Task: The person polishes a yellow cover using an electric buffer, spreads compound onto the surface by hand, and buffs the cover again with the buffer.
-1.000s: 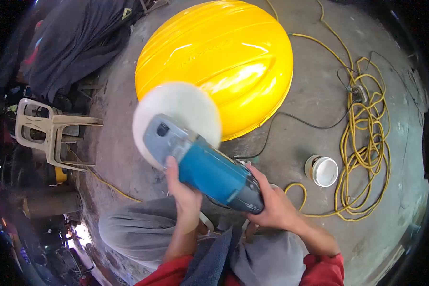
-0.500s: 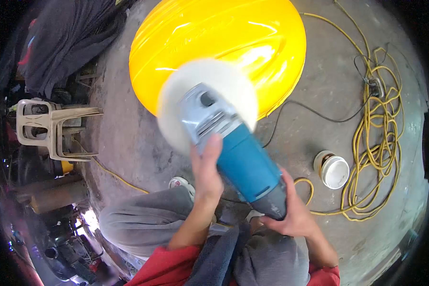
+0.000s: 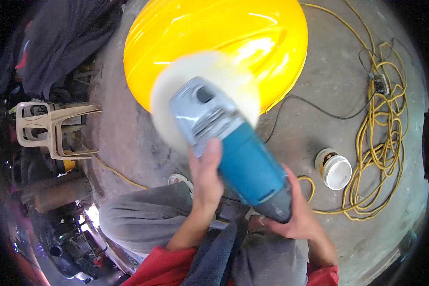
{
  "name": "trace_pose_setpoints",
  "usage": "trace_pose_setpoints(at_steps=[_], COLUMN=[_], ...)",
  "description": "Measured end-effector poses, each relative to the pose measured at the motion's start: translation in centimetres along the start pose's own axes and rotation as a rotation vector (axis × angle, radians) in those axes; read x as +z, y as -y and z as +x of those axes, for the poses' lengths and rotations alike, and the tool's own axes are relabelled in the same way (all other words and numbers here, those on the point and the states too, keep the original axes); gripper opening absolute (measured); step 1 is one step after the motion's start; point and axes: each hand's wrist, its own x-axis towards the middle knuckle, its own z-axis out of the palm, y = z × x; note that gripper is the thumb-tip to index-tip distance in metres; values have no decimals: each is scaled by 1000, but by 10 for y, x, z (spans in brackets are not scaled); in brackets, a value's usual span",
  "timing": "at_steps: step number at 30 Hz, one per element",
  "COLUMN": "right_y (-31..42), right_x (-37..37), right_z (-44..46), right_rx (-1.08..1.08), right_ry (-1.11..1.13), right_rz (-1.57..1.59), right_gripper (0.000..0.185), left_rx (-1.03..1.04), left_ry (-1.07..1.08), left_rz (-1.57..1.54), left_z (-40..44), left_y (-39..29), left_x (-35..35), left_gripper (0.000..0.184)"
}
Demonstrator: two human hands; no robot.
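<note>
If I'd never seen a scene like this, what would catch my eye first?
Probably the big, glossy yellow shell at the top, on the floor. Next comes the blue power tool in the middle, held in both hands, left and right, its white pad blurred. Then a messy heap of yellow cord at the right.

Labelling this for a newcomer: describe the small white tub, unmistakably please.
From the big glossy yellow shell, go right to the tangled yellow cord. The tub sits on the floor just left of it, set apart by its round pale top and dark side band.
</note>
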Motion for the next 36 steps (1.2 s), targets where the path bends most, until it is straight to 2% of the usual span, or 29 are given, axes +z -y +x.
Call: trace_pose_setpoints(at_steps=[1,3,5,7,9,12,15,16,19,23,25,26,28,29,30,32,35,36], right_y=[1,1,-2,-1,12,15,21,25,37,63,78,85,82,83,85,92,101,96], right_x=[-5,-11,-14,-16,-16,-7,2,5,9,-2,-17,-24,-43,-49,-51,-53,-52,-50], right_z=[-7,-17,-22,-22,-17,-4,13,18,31,29,22,10,-10,-18,-25,-37,-36,-35], right_rx=[27,68,83,61,176,65,55,87,46,158,45,166,192,221,212,464,396,305], right_ry=[-61,-88,-183,-183,-90,19,147,195,242,254,173,140,92,27,44,-257,-310,-278], right_rz=[19,13,80,83,30,-79,-61,-53,-64,-54,-204,-214,-206,-187,-198,129,186,128], right_gripper=[110,113,113,113,114,112,110,109,109,108,108,109,111,113,113,115,115,114], left_rx=[-4,-27,-55,-35,-22,-51,31,-23,-124,-52,-89,-122,-114,-116,-186,-126,-225,-228], left_ry=[3,141,141,157,158,-32,-171,-271,-236,-191,-185,-93,9,34,52,103,210,211], left_rz=[-6,-74,-103,-92,-91,-116,24,-55,-252,-196,-284,-284,-362,-216,-256,-43,10,7], left_z=[1,6,9,11,9,2,1,-3,-3,1,5,6,6,8,11,16,17,17], left_y=[-5,-13,-15,-16,-13,-2,-3,-5,-14,-17,-14,-15,-34,-39,-34,-36,-51,-51], left_x=[16,41,51,53,39,5,-25,-27,-41,-34,-19,-10,26,37,51,66,68,64], left_gripper=[47,48,50,49,49,49,52,55,56,57,46,48,53,56,63,73,70,70])
